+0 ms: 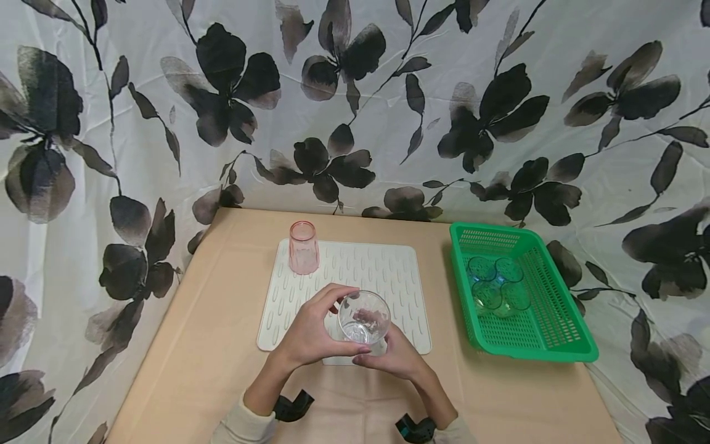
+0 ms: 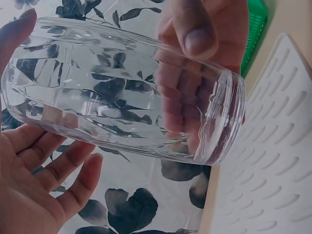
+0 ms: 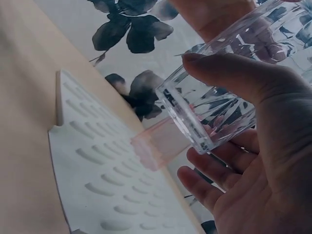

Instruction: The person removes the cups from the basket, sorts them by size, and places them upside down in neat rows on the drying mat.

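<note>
A clear faceted drinking glass (image 1: 363, 320) is held between both hands above the front of a white ribbed mat (image 1: 383, 265). My left hand (image 1: 310, 333) grips the glass near its rim, thumb on one side and fingers around the other. Around the base end, my right hand (image 1: 396, 354) curls its thumb and fingers. Seen in the left wrist view, the glass (image 2: 117, 92) lies across the picture with nothing visible inside. A pink glass (image 1: 304, 250) stands on the mat's back left corner; the right wrist view shows it behind the clear glass (image 3: 219, 109).
To the right on the beige table (image 1: 211, 345) sits a green plastic basket (image 1: 560, 308). Several clear glasses (image 1: 488, 296) stand grouped at its left side. A white curtain (image 1: 399, 123) with dark flowers hangs behind the table and along its sides.
</note>
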Motion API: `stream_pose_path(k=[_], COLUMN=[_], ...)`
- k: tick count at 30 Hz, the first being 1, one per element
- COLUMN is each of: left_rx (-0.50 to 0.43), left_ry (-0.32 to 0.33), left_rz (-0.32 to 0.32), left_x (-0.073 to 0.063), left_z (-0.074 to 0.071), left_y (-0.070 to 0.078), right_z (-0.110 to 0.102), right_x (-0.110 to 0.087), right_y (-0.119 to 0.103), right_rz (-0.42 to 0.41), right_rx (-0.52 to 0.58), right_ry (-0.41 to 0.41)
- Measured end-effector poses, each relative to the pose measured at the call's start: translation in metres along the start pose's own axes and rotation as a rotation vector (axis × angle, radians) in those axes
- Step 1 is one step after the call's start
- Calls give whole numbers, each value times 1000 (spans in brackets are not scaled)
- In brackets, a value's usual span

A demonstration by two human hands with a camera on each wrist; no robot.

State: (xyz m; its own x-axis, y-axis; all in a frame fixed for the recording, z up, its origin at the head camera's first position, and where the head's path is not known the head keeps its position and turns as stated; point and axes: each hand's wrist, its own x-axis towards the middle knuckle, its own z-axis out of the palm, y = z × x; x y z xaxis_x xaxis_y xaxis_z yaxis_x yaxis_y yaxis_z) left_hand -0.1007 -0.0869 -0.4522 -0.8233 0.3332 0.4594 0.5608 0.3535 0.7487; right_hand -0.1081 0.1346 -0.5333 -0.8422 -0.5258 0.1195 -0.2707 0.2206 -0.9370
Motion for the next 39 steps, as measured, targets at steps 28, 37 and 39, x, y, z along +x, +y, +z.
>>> stream_pose_path(k=[28, 37, 39], left_rx=[-13, 126, 154], left_ry=[-111, -124, -118], left_rz=[-145, -355, -385], left_x=[-34, -44, -44], left_z=[-37, -15, -9], left_y=[-28, -29, -29], right_z=[-48, -49, -46], right_x=[-2, 9, 12], right_y=[-22, -41, -45], right_rz=[-254, -342, -361], right_rx=[194, 277, 282], right_ry=[49, 136, 146])
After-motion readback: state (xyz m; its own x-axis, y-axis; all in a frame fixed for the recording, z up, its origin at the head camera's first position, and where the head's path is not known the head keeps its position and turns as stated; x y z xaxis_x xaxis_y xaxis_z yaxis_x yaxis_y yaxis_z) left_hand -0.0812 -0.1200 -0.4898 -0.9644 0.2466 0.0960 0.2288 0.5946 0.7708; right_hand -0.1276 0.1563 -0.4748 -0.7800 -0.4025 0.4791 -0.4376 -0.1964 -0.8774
